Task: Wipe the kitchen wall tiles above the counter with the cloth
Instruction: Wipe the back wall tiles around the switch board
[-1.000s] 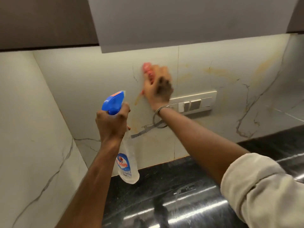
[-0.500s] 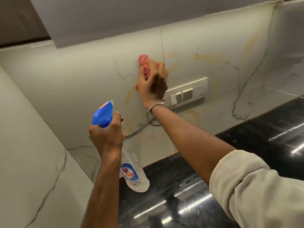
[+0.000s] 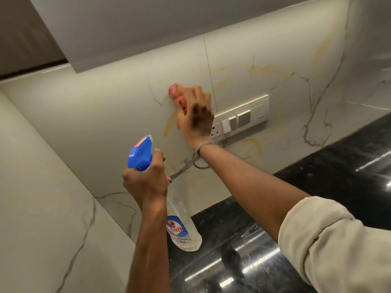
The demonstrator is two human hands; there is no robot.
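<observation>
A pink cloth (image 3: 177, 94) is pressed against the wall tiles (image 3: 118, 115) by the right hand (image 3: 195, 117), whose fingers are curled over it so that only its upper end shows above the knuckles. The cloth is held on the pale marbled tile just left of a thin vertical joint, above an orange streak (image 3: 168, 126) on the same tile. A white switch panel (image 3: 241, 119) is fixed to the wall just right of the hand, partly covered by it. A thin bangle (image 3: 203, 145) is worn at the right wrist, and a rolled cream sleeve (image 3: 330, 244) is seen at the lower right. A spray bottle (image 3: 182, 227) with a blue trigger head (image 3: 140, 154) is gripped around its neck by the left hand (image 3: 146, 182), lower and to the left, its clear body hanging down and off the wall. A glossy black bench (image 3: 264, 261) runs beneath the tiles, and a grey cabinet (image 3: 148, 24) hangs above them.
</observation>
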